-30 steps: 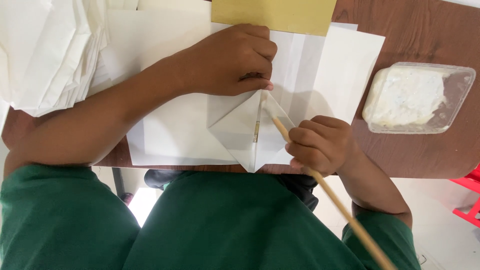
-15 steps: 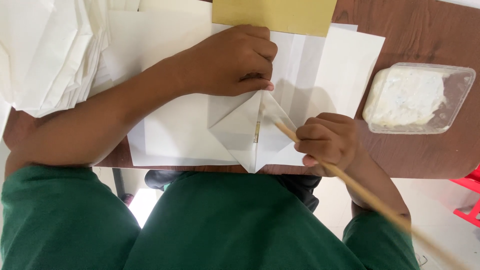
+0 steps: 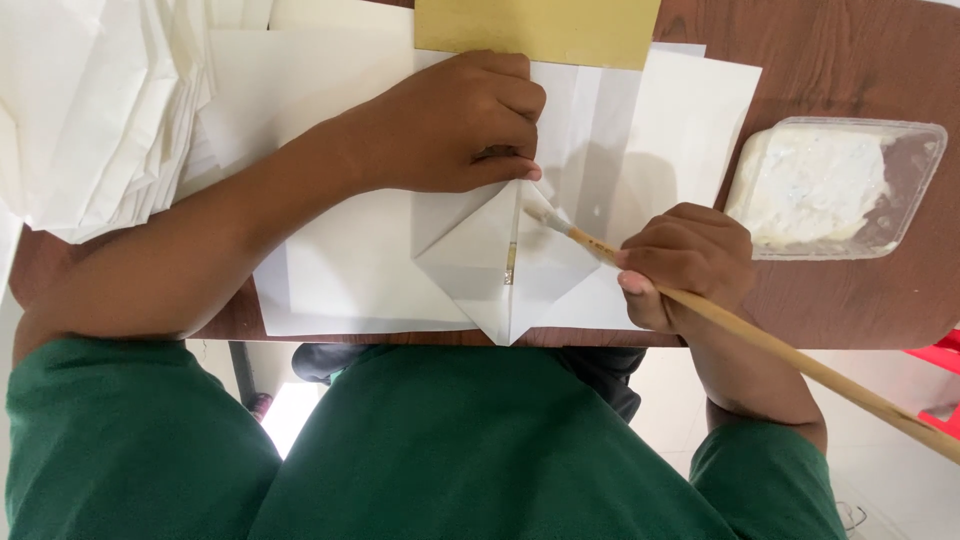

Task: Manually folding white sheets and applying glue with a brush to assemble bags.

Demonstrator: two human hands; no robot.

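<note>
While the left hand (image 3: pixel 455 125) presses curled fingers down on the upper edge of the folded white paper (image 3: pixel 505 265), the right hand (image 3: pixel 685 262) brings a paintbrush (image 3: pixel 700 305) to that paper, so the step in hand looks like brushing paste along a folded flap. The folded paper lies at the near edge of the brown wooden surface (image 3: pixel 830 300), its point aimed toward the person, with larger white sheets (image 3: pixel 340 290) spread under it. Bristles touch the paper just right of its centre crease, close below the left fingertips. The left grip is closed into a loose fist that pins the paper flat rather than holding it; the right grip is clamped around the wooden brush handle, thumb underneath, the handle trailing away to the right of the paper and off the surface. Judging from this, the next move calls for a steady drag of the bristles along the flap edge while the left hand keeps the fold from shifting. Well right of the paper sits a clear plastic tray of white paste (image 3: pixel 835 185); beyond it lies a gold card (image 3: pixel 535 28), and to its left a stack of white sheets (image 3: pixel 90 110).
</note>
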